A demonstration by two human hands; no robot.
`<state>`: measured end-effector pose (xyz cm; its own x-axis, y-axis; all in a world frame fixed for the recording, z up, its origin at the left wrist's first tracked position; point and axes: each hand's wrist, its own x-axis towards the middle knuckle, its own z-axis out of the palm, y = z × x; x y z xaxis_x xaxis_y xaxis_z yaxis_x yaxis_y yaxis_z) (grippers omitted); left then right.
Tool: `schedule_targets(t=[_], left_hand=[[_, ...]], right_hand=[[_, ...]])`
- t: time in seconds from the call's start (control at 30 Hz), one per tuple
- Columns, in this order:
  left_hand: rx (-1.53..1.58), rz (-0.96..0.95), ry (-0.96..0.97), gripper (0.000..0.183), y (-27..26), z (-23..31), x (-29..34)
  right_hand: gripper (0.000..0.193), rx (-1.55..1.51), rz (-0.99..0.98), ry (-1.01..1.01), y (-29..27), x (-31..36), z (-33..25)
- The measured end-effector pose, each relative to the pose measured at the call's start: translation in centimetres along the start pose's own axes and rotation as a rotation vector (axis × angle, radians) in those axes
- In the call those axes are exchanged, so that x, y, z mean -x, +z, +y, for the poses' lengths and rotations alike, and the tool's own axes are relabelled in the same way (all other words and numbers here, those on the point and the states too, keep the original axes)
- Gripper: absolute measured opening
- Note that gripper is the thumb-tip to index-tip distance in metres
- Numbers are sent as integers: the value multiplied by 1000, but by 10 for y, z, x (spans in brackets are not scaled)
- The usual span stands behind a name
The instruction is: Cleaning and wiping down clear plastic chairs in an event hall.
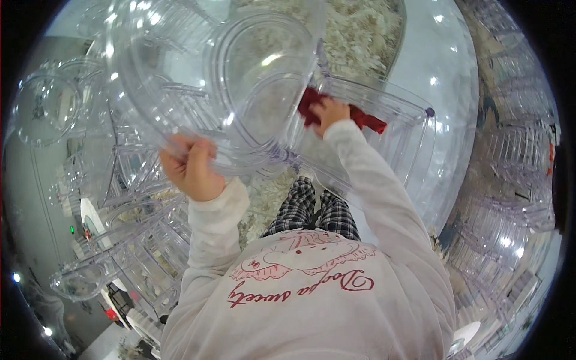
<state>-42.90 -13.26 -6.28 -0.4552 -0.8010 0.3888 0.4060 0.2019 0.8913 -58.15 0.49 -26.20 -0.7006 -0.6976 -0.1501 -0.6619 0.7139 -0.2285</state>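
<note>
A clear plastic chair (264, 60) with a rounded back is tipped in front of me. My left hand (197, 168), slightly blurred, has its fingers closed around the curved rim of the back. Farther right, my right hand (333, 114) is closed on a dark red cloth (369, 122) and presses it to the chair near where the back meets the seat part. Ends of the cloth stick out on both sides of the hand. The fingertips under the cloth are partly hidden.
More clear chairs (144, 240) crowd the left side, and rows of similar chairs (513, 150) line the right. A beige and white patterned carpet (360, 42) lies beyond the chair, beside a pale glossy surface (447, 90). My legs in plaid trousers (297, 207) stand close below.
</note>
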Motion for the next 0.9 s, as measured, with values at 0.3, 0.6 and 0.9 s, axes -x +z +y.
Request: schedule_targets(t=[0.3, 0.6, 0.9], left_hand=[[7, 35, -83, 21, 4, 1, 4], [96, 96, -118, 36, 2, -7, 2], [146, -23, -143, 35, 1, -13, 2]], right_hand=[[36, -2208, 279, 408, -35, 64, -57], [50, -701, 1159, -734, -185, -43, -136], [46, -893, 1022, -155, -107, -66, -76]])
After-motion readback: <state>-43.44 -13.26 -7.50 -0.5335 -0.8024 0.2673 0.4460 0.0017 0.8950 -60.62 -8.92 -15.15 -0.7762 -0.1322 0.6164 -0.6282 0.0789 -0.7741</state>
